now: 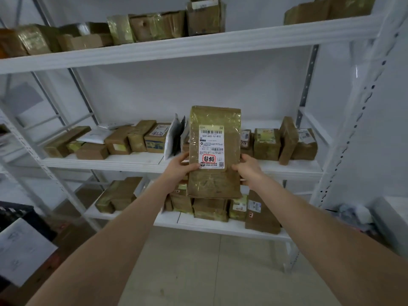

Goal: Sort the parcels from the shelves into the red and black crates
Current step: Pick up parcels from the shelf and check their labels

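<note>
Holding parcel (214,138) upright | left grip (179,168), right grip (248,167) clasp its lower sides

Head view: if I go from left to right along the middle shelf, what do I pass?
Long brown box → white mailer → upright white pouch → left hand → held parcel → right hand → green-labelled box → leaning brown parcel.

We read 502-602-12-815 on the white label (212,146) of the tall brown parcel (213,184), with 602-12 printed smaller below it.
</note>
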Demonstrator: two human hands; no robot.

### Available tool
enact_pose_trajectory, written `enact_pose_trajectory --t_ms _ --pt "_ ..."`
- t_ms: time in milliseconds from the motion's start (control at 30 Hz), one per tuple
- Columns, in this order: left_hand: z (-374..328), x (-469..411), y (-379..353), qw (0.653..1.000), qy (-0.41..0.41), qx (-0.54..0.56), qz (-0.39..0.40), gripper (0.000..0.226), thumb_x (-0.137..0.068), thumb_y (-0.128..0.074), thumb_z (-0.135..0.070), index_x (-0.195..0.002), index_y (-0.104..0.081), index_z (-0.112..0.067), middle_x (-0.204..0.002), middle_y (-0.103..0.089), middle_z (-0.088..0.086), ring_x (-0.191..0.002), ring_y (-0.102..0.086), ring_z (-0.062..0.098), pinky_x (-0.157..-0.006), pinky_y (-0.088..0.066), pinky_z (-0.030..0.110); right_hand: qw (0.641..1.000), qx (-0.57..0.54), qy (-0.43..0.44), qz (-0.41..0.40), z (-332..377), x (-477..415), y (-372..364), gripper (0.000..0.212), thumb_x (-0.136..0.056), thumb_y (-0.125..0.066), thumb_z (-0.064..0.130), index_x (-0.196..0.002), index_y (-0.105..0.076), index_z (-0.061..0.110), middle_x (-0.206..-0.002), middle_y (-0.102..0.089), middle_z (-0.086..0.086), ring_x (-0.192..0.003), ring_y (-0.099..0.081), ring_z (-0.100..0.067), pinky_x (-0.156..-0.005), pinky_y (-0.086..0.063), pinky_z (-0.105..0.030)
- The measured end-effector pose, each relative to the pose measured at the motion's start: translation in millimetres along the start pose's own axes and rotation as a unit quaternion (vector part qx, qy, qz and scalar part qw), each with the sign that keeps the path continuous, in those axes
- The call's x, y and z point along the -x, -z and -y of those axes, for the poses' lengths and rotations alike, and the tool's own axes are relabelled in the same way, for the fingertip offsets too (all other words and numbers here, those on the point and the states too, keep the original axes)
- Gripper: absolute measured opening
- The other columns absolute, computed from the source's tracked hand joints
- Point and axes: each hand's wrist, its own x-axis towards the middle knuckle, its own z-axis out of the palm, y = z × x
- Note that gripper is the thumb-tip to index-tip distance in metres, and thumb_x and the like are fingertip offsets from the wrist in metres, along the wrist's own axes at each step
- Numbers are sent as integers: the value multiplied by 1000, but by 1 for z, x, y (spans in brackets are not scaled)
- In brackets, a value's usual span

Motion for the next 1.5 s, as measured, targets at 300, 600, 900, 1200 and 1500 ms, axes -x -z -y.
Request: enact_pose_trajectory --t_ms 300,600,900,1200,1500 --pt "26 23 37 994 59 62 -66 48 -88 -66 -29 -133 -50 -31 -113 -67 3 -97 -65 21 -72 -55 34 998 16 33 51 -2 -3 -48 67 -90 -60 3 -148 -35 24 -150 -41 -7 -132 -43 -29 -106 -40 -42" --pt "71 27 121 988 49 97 -113 53 -86 -70 -16 -135 -51 -25 -114 -69 5 -100 -68 25 -84 -57 42 993 62 60 81 11 -7 -143 67 -85 -64 4 -144 -41 25 -142 -50 -7 -118 -55 -27 -100 -47 -45" --pt "116 15 254 980 37 117 -160 59 -83 -69 0 -136 -50 -18 -123 -64 5 -71 -68 13 -62 -57 30 987 94 59 115 49 -25 -289 62 -86 -63 2 -140 -41 22 -135 -53 -8 -108 -55 -25 -77 -48 -34" --pt "164 24 392 966 65 72 -240 57 -87 -63 3 -139 -48 -15 -114 -66 0 -84 -67 17 -66 -58 27 971 120 79 194 79 -25 -453 63 -78 -68 0 -133 -46 22 -115 -62 -2 -96 -60 -23 -78 -54 -38" --pt "228 28 517 933 124 70 -331 57 -89 -57 5 -139 -49 -20 -112 -68 -2 -80 -67 15 -76 -60 39 935 168 97 296 108 -47 -614 60 -80 -67 -1 -134 -52 23 -111 -63 -4 -80 -58 -20 -62 -47 -29"
